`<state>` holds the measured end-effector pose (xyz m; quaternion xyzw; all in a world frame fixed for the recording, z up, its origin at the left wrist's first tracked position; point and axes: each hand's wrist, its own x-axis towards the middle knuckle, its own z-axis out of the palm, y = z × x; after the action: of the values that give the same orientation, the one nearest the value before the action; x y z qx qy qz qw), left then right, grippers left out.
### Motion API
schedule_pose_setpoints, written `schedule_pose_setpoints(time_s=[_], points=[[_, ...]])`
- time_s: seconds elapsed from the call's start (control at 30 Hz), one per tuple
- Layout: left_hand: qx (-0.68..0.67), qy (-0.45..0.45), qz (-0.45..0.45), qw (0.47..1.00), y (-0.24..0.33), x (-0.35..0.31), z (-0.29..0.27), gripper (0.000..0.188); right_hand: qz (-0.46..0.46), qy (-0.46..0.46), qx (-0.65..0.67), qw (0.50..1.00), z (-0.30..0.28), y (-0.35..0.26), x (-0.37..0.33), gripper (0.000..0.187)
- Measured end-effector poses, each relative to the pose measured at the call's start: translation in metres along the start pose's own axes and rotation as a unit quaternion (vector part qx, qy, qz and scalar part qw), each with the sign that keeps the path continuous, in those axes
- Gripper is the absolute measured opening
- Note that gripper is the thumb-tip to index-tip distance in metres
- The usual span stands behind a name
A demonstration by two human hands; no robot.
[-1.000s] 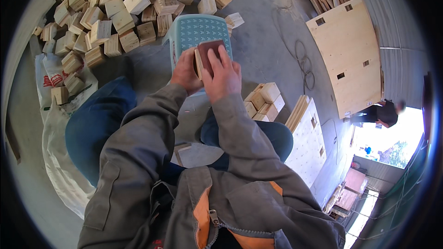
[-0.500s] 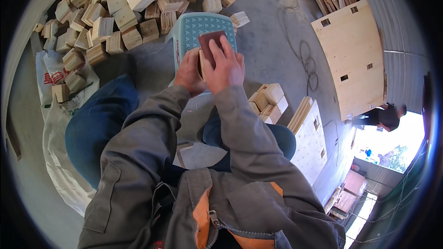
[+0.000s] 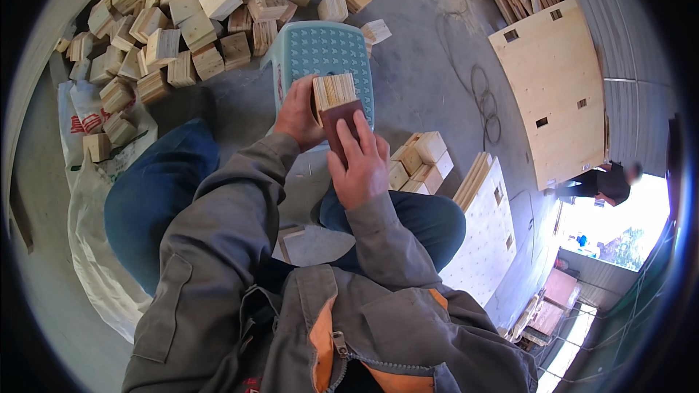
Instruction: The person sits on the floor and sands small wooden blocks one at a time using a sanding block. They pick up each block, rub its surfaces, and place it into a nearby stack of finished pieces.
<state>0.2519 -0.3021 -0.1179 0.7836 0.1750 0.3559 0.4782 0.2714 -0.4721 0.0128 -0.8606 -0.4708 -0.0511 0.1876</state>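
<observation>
Both hands (image 3: pixel 331 138) raised, fingers curled

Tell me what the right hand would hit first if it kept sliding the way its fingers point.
The right hand lies on a reddish-brown sanding pad, fingers pointing up the picture. Straight on comes the bare top of the wooden block held by the left hand, then likely the teal plastic stool; depth is unclear.

The block (image 3: pixel 333 90) gripped in the left hand (image 3: pixel 298 113) is pale, layered plywood with a raw matt face, and the right hand (image 3: pixel 358 164) presses a reddish-brown, rough-looking sandpaper sheet (image 3: pixel 341 125) against it. Beneath them, the stool (image 3: pixel 320 51) is light blue moulded plastic with a perforated top, and the floor (image 3: pixel 429 80) is dull grey concrete.
</observation>
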Motion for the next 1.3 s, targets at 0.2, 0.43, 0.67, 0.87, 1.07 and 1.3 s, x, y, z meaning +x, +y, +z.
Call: schedule_pose_setpoints(time_s=[0.2, 0.43, 0.67, 0.87, 1.07, 1.3], points=[[0.006, 0.013, 0.017, 1.000, 0.005, 0.001, -0.004, 0.090, -0.013, 0.020, 0.005, 1.000, 0.003, 0.001, -0.001, 0.058], [-0.023, -0.018, 0.003, 1.000, 0.001, -0.001, -0.003, 0.102, 0.016, 0.028, -0.002, 0.999, 0.051, 0.012, 0.114, 0.055], [-0.005, -0.030, -0.038, 0.999, 0.005, -0.003, -0.008, 0.110, 0.052, -0.024, -0.024, 0.998, 0.044, 0.007, 0.137, 0.057], [-0.010, -0.002, 0.008, 1.000, -0.002, 0.002, 0.001, 0.091, -0.004, -0.013, 0.010, 1.000, 0.010, 0.005, 0.040, 0.059], [-0.002, 0.009, 0.028, 1.000, 0.006, 0.003, -0.005, 0.095, -0.024, 0.012, 0.026, 0.999, -0.003, 0.009, -0.015, 0.061], [0.014, 0.011, 0.011, 1.000, 0.006, -0.001, -0.007, 0.104, -0.028, 0.037, 0.016, 0.999, 0.022, 0.028, 0.058, 0.058]])
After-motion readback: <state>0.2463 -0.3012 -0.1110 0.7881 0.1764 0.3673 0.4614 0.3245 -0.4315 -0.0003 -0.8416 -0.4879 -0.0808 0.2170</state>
